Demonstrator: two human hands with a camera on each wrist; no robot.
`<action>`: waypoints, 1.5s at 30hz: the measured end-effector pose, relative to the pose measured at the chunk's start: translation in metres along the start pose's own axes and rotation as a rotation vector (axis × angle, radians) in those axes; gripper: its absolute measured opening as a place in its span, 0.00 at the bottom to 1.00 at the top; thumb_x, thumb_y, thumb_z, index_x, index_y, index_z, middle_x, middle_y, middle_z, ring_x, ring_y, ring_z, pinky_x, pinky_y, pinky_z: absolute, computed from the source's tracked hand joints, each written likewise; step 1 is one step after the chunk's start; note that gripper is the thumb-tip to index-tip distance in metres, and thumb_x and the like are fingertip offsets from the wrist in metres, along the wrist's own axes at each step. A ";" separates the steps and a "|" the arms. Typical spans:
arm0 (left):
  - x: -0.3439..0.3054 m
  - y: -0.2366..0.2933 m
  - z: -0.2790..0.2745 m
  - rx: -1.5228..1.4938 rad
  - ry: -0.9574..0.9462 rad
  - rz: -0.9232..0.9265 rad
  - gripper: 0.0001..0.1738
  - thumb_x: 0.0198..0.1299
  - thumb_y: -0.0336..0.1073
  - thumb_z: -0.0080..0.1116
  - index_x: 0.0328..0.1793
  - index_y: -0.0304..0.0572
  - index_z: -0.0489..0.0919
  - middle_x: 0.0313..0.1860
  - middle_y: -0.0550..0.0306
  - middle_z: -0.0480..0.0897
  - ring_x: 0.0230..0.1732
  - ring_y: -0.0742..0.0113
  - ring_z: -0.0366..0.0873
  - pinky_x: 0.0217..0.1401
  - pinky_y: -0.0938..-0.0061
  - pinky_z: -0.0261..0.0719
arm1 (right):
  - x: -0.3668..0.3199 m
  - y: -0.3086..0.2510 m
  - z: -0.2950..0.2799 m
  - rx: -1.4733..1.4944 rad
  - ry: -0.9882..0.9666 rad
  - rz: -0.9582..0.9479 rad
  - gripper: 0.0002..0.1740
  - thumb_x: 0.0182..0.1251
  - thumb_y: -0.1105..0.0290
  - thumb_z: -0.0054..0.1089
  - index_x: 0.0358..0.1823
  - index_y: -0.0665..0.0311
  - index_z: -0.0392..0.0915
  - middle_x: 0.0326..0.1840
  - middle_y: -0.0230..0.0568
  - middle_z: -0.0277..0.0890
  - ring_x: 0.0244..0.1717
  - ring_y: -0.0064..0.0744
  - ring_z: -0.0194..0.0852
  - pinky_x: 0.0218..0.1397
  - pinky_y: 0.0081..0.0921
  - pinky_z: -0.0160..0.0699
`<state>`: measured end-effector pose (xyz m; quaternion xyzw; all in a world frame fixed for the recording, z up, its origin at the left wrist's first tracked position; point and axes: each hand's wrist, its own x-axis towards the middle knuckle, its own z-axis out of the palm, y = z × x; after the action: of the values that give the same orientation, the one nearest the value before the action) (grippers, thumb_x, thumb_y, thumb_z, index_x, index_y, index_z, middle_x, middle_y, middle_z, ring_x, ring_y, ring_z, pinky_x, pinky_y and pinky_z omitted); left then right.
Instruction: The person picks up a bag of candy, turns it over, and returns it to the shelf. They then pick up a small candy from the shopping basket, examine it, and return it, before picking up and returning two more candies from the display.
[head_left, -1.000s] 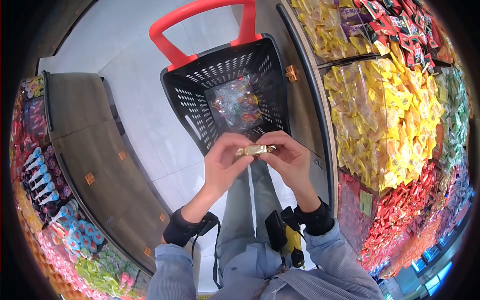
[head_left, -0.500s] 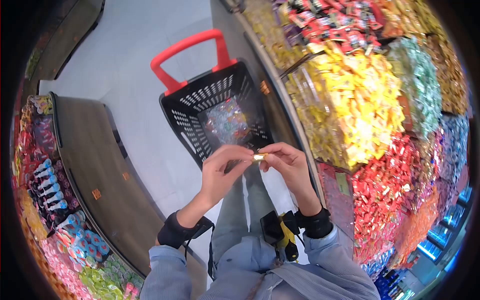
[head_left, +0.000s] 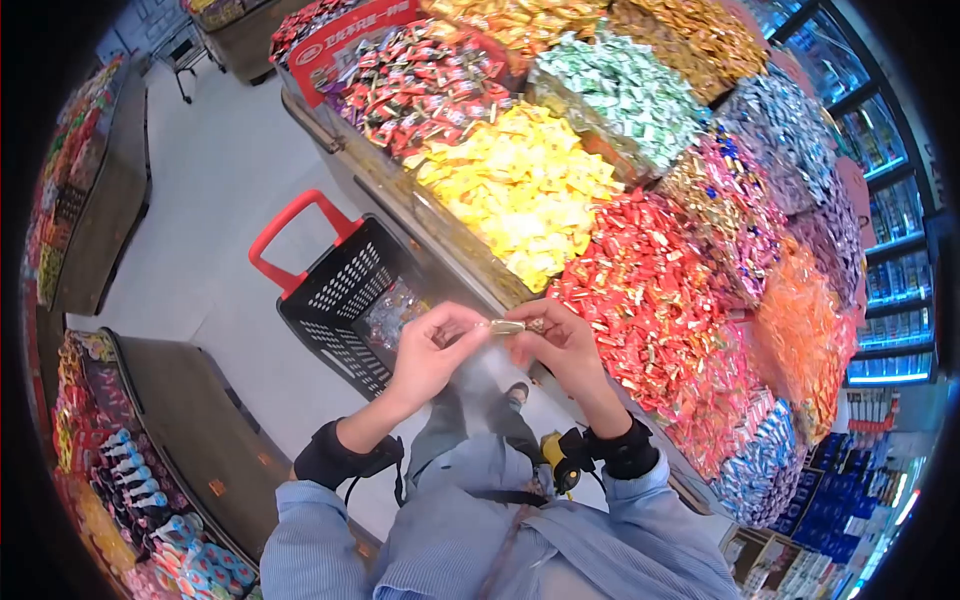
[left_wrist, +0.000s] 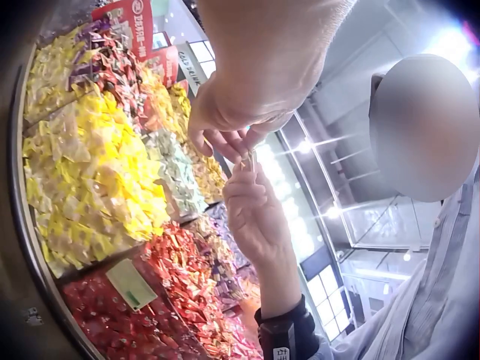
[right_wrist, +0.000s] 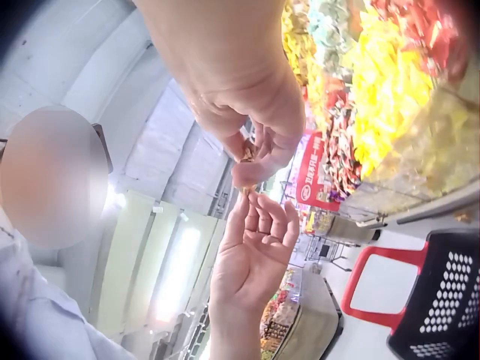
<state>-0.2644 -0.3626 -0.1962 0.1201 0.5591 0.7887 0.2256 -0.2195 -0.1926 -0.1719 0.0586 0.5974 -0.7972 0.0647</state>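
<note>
Between both hands, in front of the body, is a small gold-wrapped candy (head_left: 507,327). The left hand (head_left: 436,350) pinches its left end between thumb and fingers, and the right hand (head_left: 563,350) pinches its right end. In the left wrist view the fingertips of the two hands nearly meet at the candy, which they mostly cover. The right wrist view has a twisted gold wrapper end (right_wrist: 247,152) showing between the fingers of the right hand (right_wrist: 262,127).
A black basket (head_left: 340,290) with a red handle (head_left: 290,225) stands on the floor at the left, clear packaging inside. Heaped candy bins, with yellow (head_left: 520,190) and red (head_left: 640,290) pieces, run along the right. Another counter (head_left: 190,410) stands at left.
The head view has swung toward the candy bins, so the basket now appears lower and farther left. Both hands still pinch the candy.
</note>
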 end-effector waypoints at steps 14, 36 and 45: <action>-0.007 -0.002 0.153 0.718 -0.427 0.806 0.09 0.44 0.24 0.60 0.33 0.33 0.74 0.31 0.52 0.75 0.35 0.57 0.75 0.40 0.71 0.74 | -0.124 -0.040 -0.115 0.052 0.011 0.000 0.08 0.62 0.71 0.46 0.28 0.68 0.69 0.18 0.44 0.74 0.16 0.25 0.71 0.17 0.14 0.64; -0.009 -0.079 0.259 0.709 -0.623 0.505 0.11 0.45 0.25 0.60 0.37 0.37 0.74 0.34 0.54 0.76 0.36 0.62 0.75 0.39 0.74 0.73 | -0.214 -0.003 -0.209 -0.084 0.171 -0.150 0.06 0.63 0.70 0.47 0.32 0.66 0.70 0.21 0.32 0.71 0.22 0.16 0.67 0.24 0.14 0.66; 0.022 -0.090 0.261 0.420 -0.710 -0.052 0.08 0.54 0.32 0.56 0.38 0.37 0.75 0.29 0.63 0.76 0.26 0.81 0.70 0.27 0.84 0.68 | -0.214 -0.018 -0.209 -0.874 0.422 -0.336 0.07 0.58 0.71 0.53 0.35 0.66 0.72 0.29 0.42 0.71 0.30 0.34 0.72 0.33 0.24 0.69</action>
<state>-0.1486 -0.1109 -0.1916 0.4139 0.5984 0.5610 0.3948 -0.0087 0.0200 -0.1766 0.0890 0.8760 -0.4433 -0.1680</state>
